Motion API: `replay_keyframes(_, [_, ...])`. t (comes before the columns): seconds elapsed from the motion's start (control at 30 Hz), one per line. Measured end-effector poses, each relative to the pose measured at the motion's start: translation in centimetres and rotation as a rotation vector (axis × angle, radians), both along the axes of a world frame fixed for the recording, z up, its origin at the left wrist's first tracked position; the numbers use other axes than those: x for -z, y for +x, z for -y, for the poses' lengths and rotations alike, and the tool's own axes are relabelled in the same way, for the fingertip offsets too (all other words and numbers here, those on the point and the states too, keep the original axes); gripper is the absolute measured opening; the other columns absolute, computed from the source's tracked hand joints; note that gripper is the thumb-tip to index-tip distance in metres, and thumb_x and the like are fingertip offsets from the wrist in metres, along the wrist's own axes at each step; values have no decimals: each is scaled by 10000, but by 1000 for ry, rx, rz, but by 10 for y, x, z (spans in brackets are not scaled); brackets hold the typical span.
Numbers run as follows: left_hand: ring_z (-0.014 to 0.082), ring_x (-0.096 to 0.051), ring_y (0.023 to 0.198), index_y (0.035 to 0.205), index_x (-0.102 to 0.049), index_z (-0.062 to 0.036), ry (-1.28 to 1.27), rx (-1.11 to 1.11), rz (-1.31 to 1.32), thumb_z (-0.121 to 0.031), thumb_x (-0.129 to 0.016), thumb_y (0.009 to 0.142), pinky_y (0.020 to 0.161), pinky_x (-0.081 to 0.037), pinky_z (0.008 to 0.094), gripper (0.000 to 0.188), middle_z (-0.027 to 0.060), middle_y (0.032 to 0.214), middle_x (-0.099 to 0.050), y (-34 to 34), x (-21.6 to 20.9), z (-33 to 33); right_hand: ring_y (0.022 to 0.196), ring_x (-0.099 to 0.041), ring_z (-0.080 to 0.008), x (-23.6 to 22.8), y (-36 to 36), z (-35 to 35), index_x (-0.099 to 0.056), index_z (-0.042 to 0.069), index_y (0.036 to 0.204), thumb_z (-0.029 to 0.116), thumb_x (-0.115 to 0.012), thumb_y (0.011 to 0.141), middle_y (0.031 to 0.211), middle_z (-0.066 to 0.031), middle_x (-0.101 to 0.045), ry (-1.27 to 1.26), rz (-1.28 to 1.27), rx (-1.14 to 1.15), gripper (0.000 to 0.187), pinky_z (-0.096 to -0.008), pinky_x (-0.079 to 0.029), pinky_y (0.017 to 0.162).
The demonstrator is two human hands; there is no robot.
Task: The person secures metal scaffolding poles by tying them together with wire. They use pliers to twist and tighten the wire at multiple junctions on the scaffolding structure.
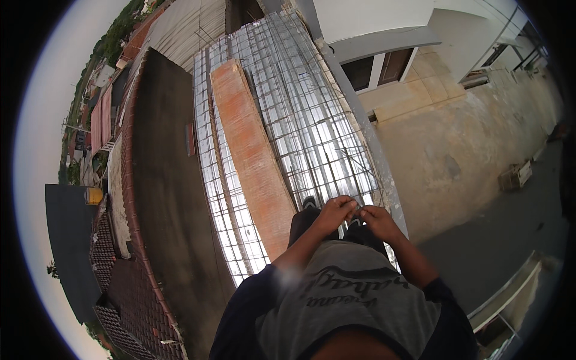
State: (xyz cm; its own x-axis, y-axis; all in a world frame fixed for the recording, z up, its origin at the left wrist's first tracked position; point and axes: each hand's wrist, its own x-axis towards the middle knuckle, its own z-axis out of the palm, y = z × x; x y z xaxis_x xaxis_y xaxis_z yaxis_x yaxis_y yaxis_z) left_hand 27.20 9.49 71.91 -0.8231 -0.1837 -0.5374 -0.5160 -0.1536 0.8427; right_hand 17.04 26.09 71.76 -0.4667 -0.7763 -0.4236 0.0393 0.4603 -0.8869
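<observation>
Left hand [338,212] and right hand [378,222] are hovering close together, fingers curled; whether they are gripping something small, I cannot tell. Below and beyond them, a steel bar grid [324,161] is stretching out, an orange plank [247,147] lying along it.

A shiny, pale deck [324,133] carries a grid of thin rods [300,114], with 1 long orange-brown board [252,156] on top
</observation>
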Motion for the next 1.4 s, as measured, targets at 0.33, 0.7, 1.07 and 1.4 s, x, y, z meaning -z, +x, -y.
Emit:
replay_keyframes(0.33, [124,-606,730,976,-655,6,54,278,-104,-267,-536,903,678,-477,280,307,67,795,-656,-94,30,98,534,-431,-57,27,-14,86,-615,-3,969,171,-495,941,626,19,-505,34,392,478,213,-236,-342,494])
replay_keyframes(0.7, [142,-590,770,882,-658,15,229,321,-106,-235,-521,894,727,-476,293,286,70,806,-650,-119,51,201,611,-457,-57,39,10,193,-621,-16,996,119,-520,928,692,23,-533,68,-86,772,182,-234,-388,558])
replay_keyframes(1.07, [169,-626,831,984,-621,30,360,244,-45,-226,-541,915,757,-490,301,276,93,881,-652,-132,65,193,661,-503,-86,22,5,192,-627,-18,1005,163,-538,928,730,-14,-584,179,-45,814,216,-247,-422,618])
replay_keyframes(1.4, [158,-613,794,949,-579,-7,595,124,98,-231,-526,947,752,-508,306,230,65,847,-608,-140,83,98,577,-485,-76,50,6,91,-627,-10,1050,135,-518,935,669,14,-558,16,71,858,215,-231,-395,539])
